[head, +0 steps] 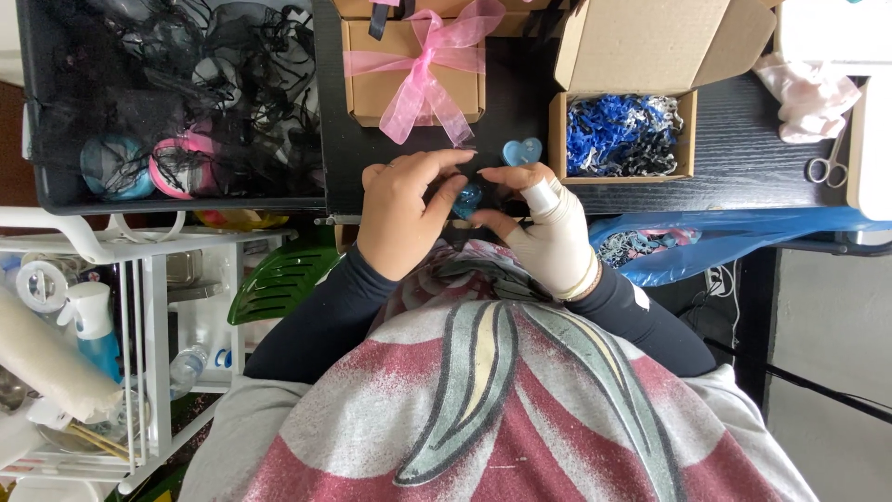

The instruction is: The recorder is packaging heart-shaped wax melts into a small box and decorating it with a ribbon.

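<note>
Going across from the left: there's a dark bin (56, 191) at the counter's left end stuffed with black mesh pouches (223, 84), a couple of round blue and pink things showing through. Next to it, toward the back edge, sits a kraft gift box (372, 88) tied with a pink ribbon (429, 70).

Then the action. The left hand (400, 218) is curled in, fingertips pinched on a small blue heart-shaped piece (467, 198) right at the counter's front edge. The right hand (548, 228), wrapped in a pale bandage or glove, closes on the same piece from the other side, so both are narrow and sharing it. A second, lighter blue heart (522, 151) lies just behind the right fingers.

Honestly, with something that tiny I'd keep it low over the counter like this, grip by the edges, and let one hand steady while the other does the fiddly bit.

Further right: an open carton (561, 139) of blue and white paper shred (621, 135), then scissors (827, 165) near the right end.
</note>
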